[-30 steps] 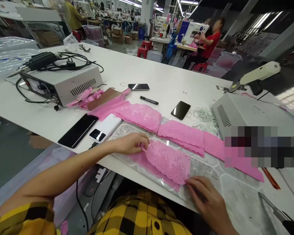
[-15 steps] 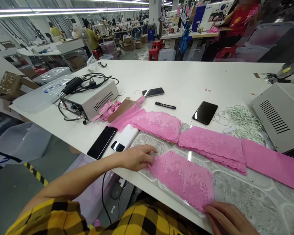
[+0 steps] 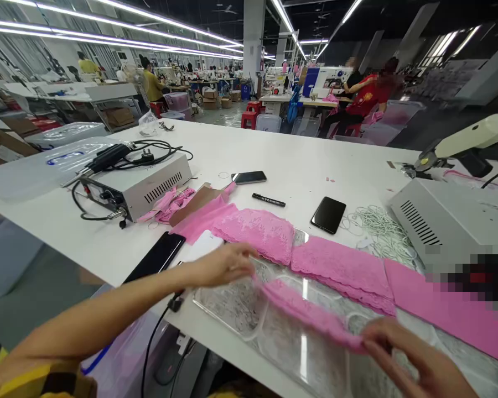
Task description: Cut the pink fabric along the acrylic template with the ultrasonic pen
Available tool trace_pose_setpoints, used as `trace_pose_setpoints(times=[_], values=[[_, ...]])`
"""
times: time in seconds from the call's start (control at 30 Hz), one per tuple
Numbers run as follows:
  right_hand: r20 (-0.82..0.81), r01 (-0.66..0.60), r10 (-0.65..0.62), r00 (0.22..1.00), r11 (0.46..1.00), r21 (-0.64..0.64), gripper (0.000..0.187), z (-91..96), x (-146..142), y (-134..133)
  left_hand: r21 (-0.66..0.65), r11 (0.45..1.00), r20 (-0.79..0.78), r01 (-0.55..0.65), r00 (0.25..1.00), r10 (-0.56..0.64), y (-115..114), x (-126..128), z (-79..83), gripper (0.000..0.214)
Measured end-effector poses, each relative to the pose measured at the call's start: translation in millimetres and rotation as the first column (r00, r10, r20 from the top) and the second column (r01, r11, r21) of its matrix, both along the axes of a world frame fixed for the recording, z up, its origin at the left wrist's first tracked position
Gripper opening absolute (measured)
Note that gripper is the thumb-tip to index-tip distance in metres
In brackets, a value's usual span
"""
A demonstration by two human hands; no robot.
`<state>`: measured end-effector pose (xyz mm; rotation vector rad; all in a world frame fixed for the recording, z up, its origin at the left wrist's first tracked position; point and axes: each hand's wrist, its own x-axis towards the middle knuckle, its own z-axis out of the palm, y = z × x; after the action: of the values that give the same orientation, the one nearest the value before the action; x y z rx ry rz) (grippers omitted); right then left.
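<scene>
A strip of pink lace (image 3: pixel 311 315) hangs stretched between my two hands, a little above a clear plastic template (image 3: pixel 249 309) at the table's near edge. My left hand (image 3: pixel 224 265) pinches the strip's left end. My right hand (image 3: pixel 415 359) grips its right end at the lower right. Beyond them, a row of pink lace pieces (image 3: pixel 332 262) lies across the white table (image 3: pixel 299 149).
Around the work lie a grey control box with cables (image 3: pixel 141 185), a second grey box (image 3: pixel 444 221), phones (image 3: pixel 328 214) (image 3: pixel 249 177) (image 3: pixel 155 257), a black marker (image 3: pixel 268 200) and a heap of white elastic loops (image 3: pixel 377 224). People sit at sewing machines in the background.
The lace piece lay flat on the template under both hands; now both hands have lifted it and pulled it taut. The camera view has risen.
</scene>
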<state>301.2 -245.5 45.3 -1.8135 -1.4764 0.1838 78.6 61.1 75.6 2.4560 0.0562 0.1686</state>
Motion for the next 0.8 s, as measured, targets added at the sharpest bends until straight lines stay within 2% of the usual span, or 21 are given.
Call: trace_pose_setpoints(times=[0.13, 0.2, 0.23, 0.3, 0.33, 0.4, 0.5, 0.57, 0.63, 0.7, 0.8], values=[[-0.08, 0.122, -0.131, 0.988, 0.987, -0.108, 0.035, 53.0, 49.2, 63.3, 0.006, 0.987, 0.079, -0.158, 0.984, 0.157, 52.1, 42.6, 39.4, 0.018], [-0.049, 0.172, -0.175, 0.983, 0.983, -0.062, 0.035, 78.1, 63.1, 99.2, 0.022, 0.968, 0.144, -0.25, 0.959, 0.244, 79.4, 57.1, 53.2, 0.019], [-0.037, 0.187, -0.187, 0.982, 0.982, 0.007, 0.032, 87.4, 66.2, 115.4, 0.028, 0.958, 0.173, -0.284, 0.946, 0.276, 91.2, 60.8, 57.2, 0.021], [-0.024, 0.147, -0.145, 0.989, 0.984, 0.105, 0.025, 95.2, 65.5, 142.1, 0.045, 0.942, 0.217, -0.333, 0.923, 0.317, 109.7, 60.2, 57.6, 0.025], [-0.014, 0.128, -0.127, 0.992, 0.984, 0.124, 0.024, 92.7, 62.3, 152.4, 0.057, 0.937, 0.225, -0.344, 0.919, 0.323, 116.2, 56.0, 53.9, 0.026], [0.0, 0.088, -0.089, 0.996, 0.989, 0.122, 0.023, 76.2, 52.3, 167.6, 0.087, 0.94, 0.202, -0.331, 0.929, 0.309, 124.5, 41.5, 40.2, 0.03], [-0.002, -0.009, 0.009, 1.0, 0.999, 0.05, 0.023, 37.3, 36.7, 176.9, 0.143, 0.952, 0.127, -0.269, 0.959, 0.252, 127.5, 15.4, 15.7, 0.037], [-0.02, -0.057, 0.057, 0.998, 0.998, 0.0, 0.019, 15.5, 32.5, 172.3, 0.178, 0.954, 0.106, -0.24, 0.969, 0.224, 123.0, 3.3, 5.8, 0.038], [-0.039, -0.04, 0.039, 0.998, 0.999, -0.025, 0.023, 3.0, 35.9, 157.6, 0.211, 0.948, 0.128, -0.24, 0.968, 0.217, 110.6, -0.1, 3.8, 0.036], [-0.054, 0.008, -0.011, 0.998, 0.999, -0.042, 0.027, -1.3, 45.0, 134.5, 0.241, 0.943, 0.159, -0.23, 0.968, 0.195, 87.5, 6.9, 6.3, 0.031], [-0.054, 0.048, -0.053, 0.997, 0.994, -0.095, 0.028, -3.1, 59.7, 96.6, 0.285, 0.952, 0.144, -0.111, 0.987, 0.071, 37.0, 37.5, 6.7, 0.02]])
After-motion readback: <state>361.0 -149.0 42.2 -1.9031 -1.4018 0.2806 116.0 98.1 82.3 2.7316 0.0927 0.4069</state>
